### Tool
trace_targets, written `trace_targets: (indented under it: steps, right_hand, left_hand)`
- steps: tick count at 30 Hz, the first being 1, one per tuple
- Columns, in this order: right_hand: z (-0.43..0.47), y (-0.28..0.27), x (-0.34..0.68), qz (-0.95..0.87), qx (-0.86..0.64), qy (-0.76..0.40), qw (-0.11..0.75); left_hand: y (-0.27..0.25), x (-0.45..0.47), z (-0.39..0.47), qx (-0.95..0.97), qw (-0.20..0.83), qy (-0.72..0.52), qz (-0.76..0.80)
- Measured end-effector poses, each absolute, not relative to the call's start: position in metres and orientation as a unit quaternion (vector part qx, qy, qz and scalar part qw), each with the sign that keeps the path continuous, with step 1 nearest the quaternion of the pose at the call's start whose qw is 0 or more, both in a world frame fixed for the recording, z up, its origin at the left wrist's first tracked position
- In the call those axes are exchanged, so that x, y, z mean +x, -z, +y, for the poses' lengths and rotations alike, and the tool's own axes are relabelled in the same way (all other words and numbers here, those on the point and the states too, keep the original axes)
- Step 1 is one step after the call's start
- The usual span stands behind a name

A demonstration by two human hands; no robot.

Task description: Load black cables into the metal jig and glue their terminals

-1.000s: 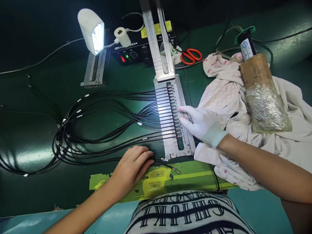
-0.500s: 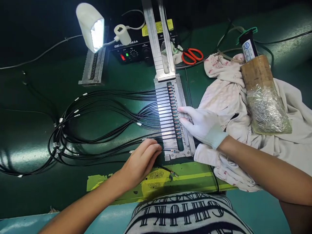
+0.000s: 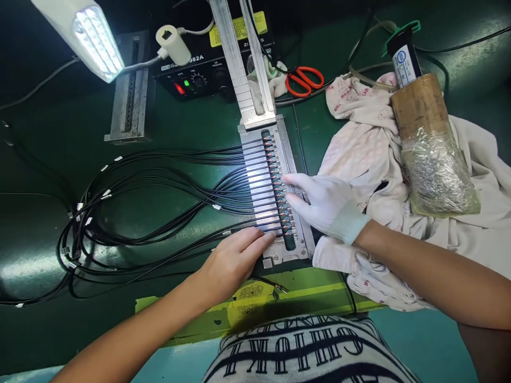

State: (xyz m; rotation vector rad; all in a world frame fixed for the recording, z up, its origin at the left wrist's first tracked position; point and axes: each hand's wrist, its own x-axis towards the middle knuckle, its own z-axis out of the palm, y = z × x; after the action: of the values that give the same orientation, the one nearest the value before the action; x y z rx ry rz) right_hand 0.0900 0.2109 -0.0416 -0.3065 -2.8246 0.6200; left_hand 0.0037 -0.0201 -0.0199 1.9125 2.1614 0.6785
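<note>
One slim black cable [image 3: 281, 234] is lying near six o'clock on the slotted silver metal plate [image 3: 280, 255], your bare left hand [image 3: 235, 260] is apparently pinching it, your white-gloved right hand [image 3: 325, 203] is resting at three o'clock, fingers parted, and you should be keeping alignment true.

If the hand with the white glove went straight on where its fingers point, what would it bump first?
Probably the little cable ends lined up on the metal plate, just ahead of the right hand. They may already be touching; depth is hard to judge.
</note>
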Motion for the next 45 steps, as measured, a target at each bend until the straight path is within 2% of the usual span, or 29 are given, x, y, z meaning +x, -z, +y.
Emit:
trace_targets:
  steps: [6, 13, 18, 22, 29, 33, 38, 45]
  right_hand:
    - [0.211, 0.04, 0.089, -0.964, -0.105, -0.218, 0.111]
    - [0.212, 0.041, 0.089, -0.965, -0.096, -0.215, 0.116]
    - [0.212, 0.042, 0.088, -0.964, -0.092, -0.219, 0.122]
    - [0.212, 0.043, 0.088, -0.962, -0.091, -0.223, 0.127]
    - [0.213, 0.046, 0.089, -0.958, -0.083, -0.238, 0.141]
    - [0.214, 0.048, 0.09, -0.956, -0.072, -0.241, 0.153]
    - [0.215, 0.046, 0.089, -0.955, -0.067, -0.25, 0.144]
    - [0.216, 0.041, 0.088, -0.956, -0.069, -0.26, 0.115]
  left_hand:
    - [0.023, 0.006, -0.017, 0.657, 0.067, -0.207, 0.721]
    - [0.031, 0.017, -0.026, 0.63, -0.026, -0.195, 0.751]
    - [0.04, 0.021, -0.039, 0.646, 0.027, -0.21, 0.733]
    - [0.038, 0.016, -0.035, 0.656, 0.028, -0.212, 0.724]
    - [0.021, 0.01, -0.006, 0.689, 0.02, -0.112, 0.716]
    - [0.017, 0.009, 0.005, 0.685, 0.04, -0.099, 0.721]
    - [0.015, 0.005, 0.013, 0.676, 0.086, -0.116, 0.723]
    - [0.016, 0.0, 0.008, 0.661, 0.119, -0.201, 0.713]
